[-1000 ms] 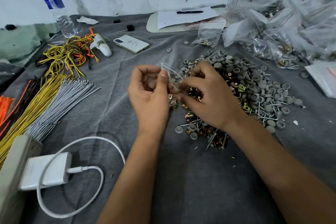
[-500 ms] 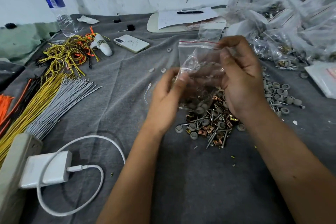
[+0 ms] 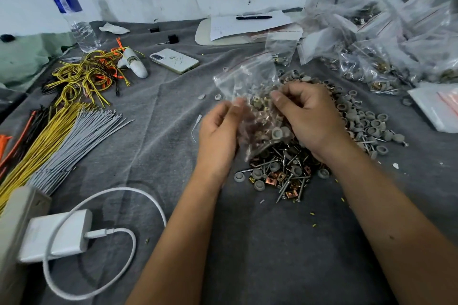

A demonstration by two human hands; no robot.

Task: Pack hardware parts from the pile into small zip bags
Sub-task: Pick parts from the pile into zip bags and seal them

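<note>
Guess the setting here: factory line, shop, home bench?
Likely an informal hand-packing bench, not a factory line: a loose hardware pile on a grey cloth, filled zip bags heaped by the wall, bundled wires alongside.

1. Left hand (image 3: 218, 131) — bare; no glove, ring or band shows.
2. Right hand (image 3: 309, 119) — bare, short trimmed nails on the fingers that show.
3. Both forearms — uncovered to the frame edge, no sleeve or watch in view.

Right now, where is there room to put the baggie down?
Bare gray cloth lies between the forearms, below the hardware pile, and between the phone and gray wires. Crowded: filled bags at the far right.
</note>
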